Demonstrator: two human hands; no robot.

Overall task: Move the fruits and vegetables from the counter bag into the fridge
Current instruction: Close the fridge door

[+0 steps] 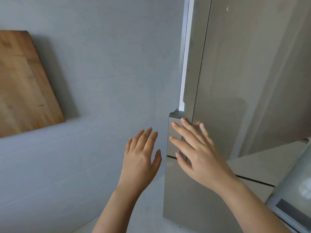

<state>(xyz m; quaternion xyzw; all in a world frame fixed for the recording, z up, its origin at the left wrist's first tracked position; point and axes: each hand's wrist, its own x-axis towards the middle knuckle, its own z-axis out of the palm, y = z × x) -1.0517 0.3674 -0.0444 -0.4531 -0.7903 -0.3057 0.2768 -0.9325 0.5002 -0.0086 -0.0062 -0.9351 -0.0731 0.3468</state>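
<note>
fridge (235,81) stands at the right of the view, tall and upright, its beige door running nearly top to bottom of the frame; a thin bright strip along the door's left edge suggests it sits slightly ajar, though that is a guess. the fruit, vegetables and counter bag are not in view.

right hand (200,155) is the nearer one: spread flat, holding nothing, its fingertips (183,120) lie on the door's lower left corner, just where the upper door meets the section below. left hand (143,157) hovers just to the left, fingers loosely extended, empty, clear of the fridge and in front of the grey tiled wall (101,64). a cutting board (25,81) leans on that wall, well apart to the left.

the door's long edge runs vertically, directly ahead of the right fingertips, so the opening edge is already under that hand. judging from this, the step is working the door; the bag would have to be fetched from somewhere out of view.
</note>
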